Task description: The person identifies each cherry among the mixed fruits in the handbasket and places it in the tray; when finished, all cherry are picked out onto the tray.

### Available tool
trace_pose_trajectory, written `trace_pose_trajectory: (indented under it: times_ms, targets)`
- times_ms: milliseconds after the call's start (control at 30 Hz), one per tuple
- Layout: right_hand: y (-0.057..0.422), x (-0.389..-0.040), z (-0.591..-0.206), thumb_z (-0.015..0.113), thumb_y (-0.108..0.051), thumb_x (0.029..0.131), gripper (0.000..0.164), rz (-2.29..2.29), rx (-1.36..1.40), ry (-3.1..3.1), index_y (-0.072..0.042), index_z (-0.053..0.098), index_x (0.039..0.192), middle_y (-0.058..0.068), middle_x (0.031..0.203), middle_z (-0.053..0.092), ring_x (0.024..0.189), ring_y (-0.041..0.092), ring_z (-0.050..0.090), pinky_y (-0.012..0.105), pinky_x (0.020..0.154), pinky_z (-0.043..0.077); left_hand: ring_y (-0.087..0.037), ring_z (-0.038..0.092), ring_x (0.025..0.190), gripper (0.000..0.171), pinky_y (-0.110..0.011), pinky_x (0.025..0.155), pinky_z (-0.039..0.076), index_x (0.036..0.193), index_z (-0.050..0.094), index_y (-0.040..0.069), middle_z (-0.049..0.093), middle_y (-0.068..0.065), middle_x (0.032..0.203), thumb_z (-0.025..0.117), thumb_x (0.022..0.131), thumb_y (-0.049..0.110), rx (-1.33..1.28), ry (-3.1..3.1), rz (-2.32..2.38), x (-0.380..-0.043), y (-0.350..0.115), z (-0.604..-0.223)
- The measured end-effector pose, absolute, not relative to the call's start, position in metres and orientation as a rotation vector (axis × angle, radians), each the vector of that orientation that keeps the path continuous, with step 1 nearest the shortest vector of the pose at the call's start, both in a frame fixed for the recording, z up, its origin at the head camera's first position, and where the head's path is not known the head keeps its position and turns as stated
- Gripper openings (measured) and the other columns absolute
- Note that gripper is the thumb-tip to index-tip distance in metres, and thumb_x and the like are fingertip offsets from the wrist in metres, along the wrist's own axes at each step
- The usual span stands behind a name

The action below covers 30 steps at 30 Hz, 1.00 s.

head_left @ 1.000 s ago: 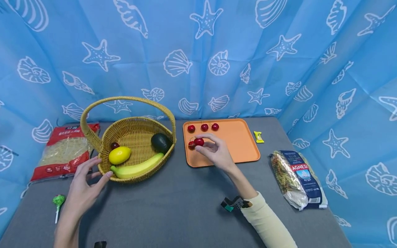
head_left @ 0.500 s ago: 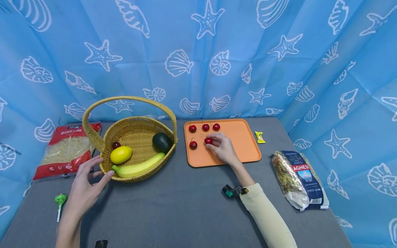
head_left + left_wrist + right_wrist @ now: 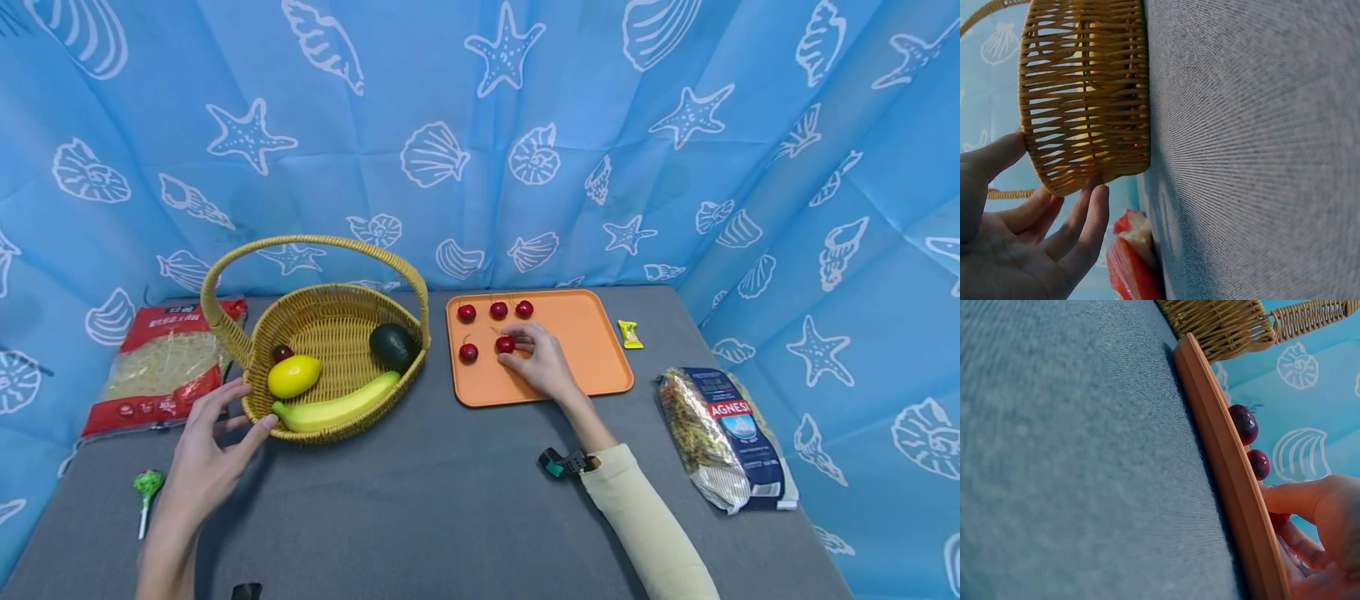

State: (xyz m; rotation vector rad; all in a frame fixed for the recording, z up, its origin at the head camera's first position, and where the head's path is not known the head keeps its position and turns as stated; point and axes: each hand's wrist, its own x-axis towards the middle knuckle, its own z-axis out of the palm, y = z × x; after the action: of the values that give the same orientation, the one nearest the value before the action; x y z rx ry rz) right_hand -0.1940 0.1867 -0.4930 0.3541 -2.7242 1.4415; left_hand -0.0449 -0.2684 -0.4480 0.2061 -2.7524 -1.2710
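In the head view my right hand [image 3: 542,364] pinches a red cherry [image 3: 504,344] between thumb and fingertips, low over the orange tray [image 3: 600,358]. Another cherry [image 3: 468,353] lies left of it, and a row of cherries [image 3: 498,310] sits along the tray's back. In the right wrist view the thumb partly covers the held cherry [image 3: 1279,519]. My left hand [image 3: 212,454] holds the near left side of a wicker basket [image 3: 337,302], its thumb at the rim and fingertips against the woven wall [image 3: 1085,125]. Inside are a lemon [image 3: 294,377], a banana [image 3: 337,407], an avocado [image 3: 393,347] and a dark red cherry [image 3: 282,353].
A red-and-clear noodle bag [image 3: 161,367] lies behind the left hand. Nearer is a green lollipop [image 3: 147,483]. Right of the tray are a yellow wrapped candy [image 3: 630,334] and an Agnesi pasta bag [image 3: 727,437]. A blue shell-print curtain [image 3: 480,167] hangs behind the grey table [image 3: 420,517].
My right hand has moved right with its cherry, away from the front-left cherry, and lowered it to the tray's middle. Over the last half second it stays there. The left hand keeps its place.
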Motion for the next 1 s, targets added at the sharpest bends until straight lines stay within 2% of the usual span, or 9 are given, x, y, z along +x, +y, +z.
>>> trace_pose_trajectory:
  times_ms: [233,367,467,533,600,700,800,933,1000]
  targets:
    - [0.188,-0.192,-0.491,0.085,-0.008,0.094,0.047,1.432,0.348,-2.757,0.001,0.066,0.136,0.023,0.137,0.067,0.127,0.039,0.071,0.049,0.113,0.060,-0.052,0.057,0.133,0.066,0.008,0.082,0.042,0.157,0.049,0.001,0.039,-0.030,0.167,0.077,0.103,0.029,0.211,-2.761,-1.269,-0.045,-0.269,-0.448]
    - [0.189,-0.188,-0.485,0.084,-0.009,0.095,0.045,1.446,0.349,-2.739,0.000,0.066,0.135,0.024,0.137,0.067,0.127,0.040,0.071,0.052,0.112,0.060,-0.052,0.058,0.133,0.066,-0.019,0.089,0.064,0.157,0.048,0.001,0.038,-0.030,0.166,0.077,0.104,0.029,0.220,-2.778,-1.258,-0.044,-0.269,-0.448]
    - [0.187,-0.182,-0.477,0.083,-0.008,0.096,0.043,1.477,0.388,-2.683,0.001,0.066,0.134,0.024,0.135,0.068,0.126,0.041,0.072,0.054,0.111,0.060,-0.052,0.058,0.133,0.066,-0.015,0.089,0.063,0.157,0.049,0.001,0.038,-0.030,0.166,0.077,0.104,0.029,0.219,-2.771,-1.264,-0.044,-0.268,-0.448]
    - [0.184,-0.178,-0.471,0.083,-0.006,0.096,0.042,1.527,0.439,-2.630,0.003,0.066,0.133,0.026,0.134,0.068,0.125,0.043,0.072,0.056,0.111,0.060,-0.051,0.056,0.134,0.066,-0.002,0.088,0.054,0.156,0.049,0.000,0.039,-0.030,0.166,0.077,0.103,0.029,0.217,-2.762,-1.267,-0.044,-0.269,-0.448]
    - [0.179,-0.172,-0.462,0.082,-0.004,0.096,0.040,1.592,0.500,-2.574,0.004,0.067,0.131,0.028,0.132,0.068,0.123,0.044,0.071,0.058,0.111,0.060,-0.051,0.056,0.135,0.066,0.002,0.086,0.051,0.156,0.049,0.001,0.039,-0.029,0.166,0.077,0.103,0.029,0.216,-2.759,-1.268,-0.044,-0.269,-0.448]
    - [0.167,-0.163,-0.446,0.080,0.000,0.096,0.036,1.704,0.605,-2.496,0.006,0.067,0.129,0.032,0.129,0.069,0.119,0.047,0.071,0.061,0.108,0.060,-0.051,0.056,0.135,0.066,-0.030,0.098,0.064,0.156,0.049,0.001,0.039,-0.029,0.166,0.076,0.104,0.030,0.225,-2.774,-1.250,-0.045,-0.269,-0.448]
    - [0.152,-0.156,-0.434,0.078,0.002,0.097,0.034,1.816,0.698,-2.453,0.006,0.066,0.129,0.034,0.126,0.070,0.115,0.046,0.073,0.052,0.106,0.064,-0.051,0.056,0.135,0.067,-0.059,0.104,0.055,0.157,0.048,0.001,0.039,-0.029,0.166,0.076,0.104,0.031,0.230,-2.784,-1.236,-0.045,-0.268,-0.447]
    - [0.130,-0.147,-0.421,0.077,0.002,0.097,0.034,1.912,0.827,-2.445,0.005,0.066,0.129,0.030,0.126,0.071,0.112,0.034,0.076,0.032,0.104,0.065,-0.051,0.057,0.135,0.066,-0.058,0.103,0.055,0.157,0.049,0.002,0.039,-0.029,0.166,0.076,0.104,0.031,0.227,-2.782,-1.233,-0.045,-0.268,-0.447]
    - [0.117,-0.143,-0.415,0.077,0.002,0.097,0.033,1.943,0.910,-2.441,0.006,0.067,0.129,0.028,0.124,0.072,0.110,0.027,0.076,0.030,0.102,0.065,-0.051,0.057,0.135,0.066,-0.057,0.102,0.056,0.157,0.049,0.002,0.040,-0.029,0.166,0.076,0.104,0.030,0.228,-2.782,-1.232,-0.045,-0.268,-0.447]
